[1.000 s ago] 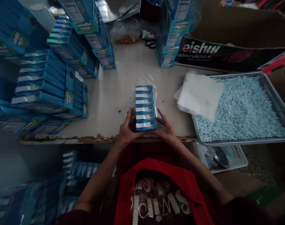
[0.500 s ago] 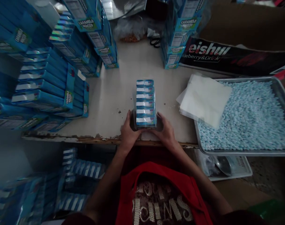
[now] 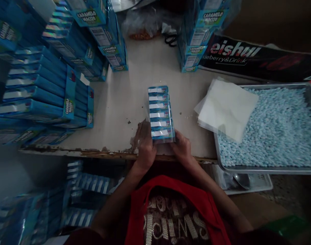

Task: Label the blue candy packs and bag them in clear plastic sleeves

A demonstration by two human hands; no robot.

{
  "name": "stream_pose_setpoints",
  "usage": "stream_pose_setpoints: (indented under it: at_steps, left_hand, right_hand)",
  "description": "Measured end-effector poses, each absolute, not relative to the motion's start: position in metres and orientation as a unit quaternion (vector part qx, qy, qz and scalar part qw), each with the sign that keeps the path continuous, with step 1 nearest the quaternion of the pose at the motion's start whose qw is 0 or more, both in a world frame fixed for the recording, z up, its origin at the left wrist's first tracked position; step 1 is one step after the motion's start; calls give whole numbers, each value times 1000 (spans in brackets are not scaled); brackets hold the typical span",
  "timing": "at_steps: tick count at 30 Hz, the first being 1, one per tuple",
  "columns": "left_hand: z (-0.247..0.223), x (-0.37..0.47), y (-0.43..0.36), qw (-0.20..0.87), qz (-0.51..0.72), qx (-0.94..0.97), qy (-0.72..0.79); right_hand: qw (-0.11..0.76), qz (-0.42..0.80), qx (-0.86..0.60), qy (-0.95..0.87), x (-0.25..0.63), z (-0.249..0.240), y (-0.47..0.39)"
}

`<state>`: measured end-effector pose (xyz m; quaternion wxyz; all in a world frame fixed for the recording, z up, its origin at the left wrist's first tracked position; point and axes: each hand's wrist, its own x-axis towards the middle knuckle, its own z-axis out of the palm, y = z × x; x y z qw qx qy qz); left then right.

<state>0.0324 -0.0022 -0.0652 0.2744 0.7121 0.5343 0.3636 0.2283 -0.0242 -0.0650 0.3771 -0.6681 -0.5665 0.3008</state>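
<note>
Just over the worn table edge (image 3: 109, 154), the left hand (image 3: 146, 149) and right hand (image 3: 182, 146) are flanking the wrapped pack of blue boxes (image 3: 159, 115), neither clearly nearer; their fingers are curling in, gripping its near corners, the left fingertips partly hiding in shadow; the pack is lying between and beyond the fingers, its long axis running away from the edge, its far end angling slightly leftward.

head view | worn high, near side of tabletop (image 3: 129, 92) | faces forward, steeply down | close range
</note>
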Motion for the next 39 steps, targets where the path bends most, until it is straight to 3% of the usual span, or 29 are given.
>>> stream_pose_setpoints:
  at_steps: [5,7,9,10,13,17,21,24,28,30,35,39]
  left_hand:
    - [-27,-13,34,431,305,672,520]
    - [-12,-22,79,439,406,608,522]
    - [-6,-14,135,342,567,525,535]
    - [-5,-4,162,340,577,529,521]
    - [-8,35,220,411,492,598,481]
    - [-12,66,242,403,467,617,488]
    - [-13,67,275,442,445,581,519]
    - [-17,59,303,421,469,528,569]
    - [-29,33,263,307,588,487,569]
    - [-36,17,209,291,609,463,574]
    - [-40,-8,78,431,516,498,549]
    - [-49,-15,36,480,480,579,452]
  right_hand:
    - [374,352,-644,-567,251,-37,-31]
    - [411,327,-627,-575,257,-16,-32]
    - [445,269,-604,-605,253,5,-27]
    - [445,242,-589,-630,248,13,-23]
    - [381,213,-552,-711,225,22,-10]
    - [311,244,-538,-744,208,13,-1]
    - [307,249,-540,-743,216,21,-2]
    - [361,281,-531,-713,234,34,2]
    - [501,391,-566,-525,260,24,14]
    - [523,470,-567,-429,267,9,18]
    - [507,558,-547,-364,270,-15,15]
    - [537,547,-544,-341,270,-11,1]
